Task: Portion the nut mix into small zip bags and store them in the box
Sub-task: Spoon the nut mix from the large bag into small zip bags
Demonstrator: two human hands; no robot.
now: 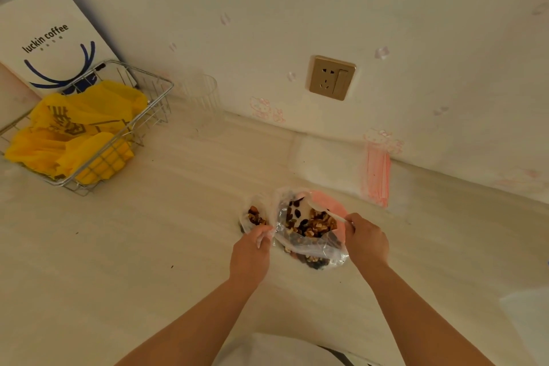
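Our left hand (252, 249) pinches a small zip bag (256, 215) holding some nuts; our right hand (367, 242) grips a white spoon (325, 211) over the nut mix (312, 224).

Pale counter (178, 232): wire basket (89, 140), clear cup (202, 104), nut-mix bag (312, 232).

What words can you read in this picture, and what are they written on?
"luckin coffee": on the white paper bag leaning on the wall behind the wire basket.
Small print under that: too small to read.
Dark printing on the yellow plastic bag in the basket: crumpled, unreadable.
Nothing else carries readable text.
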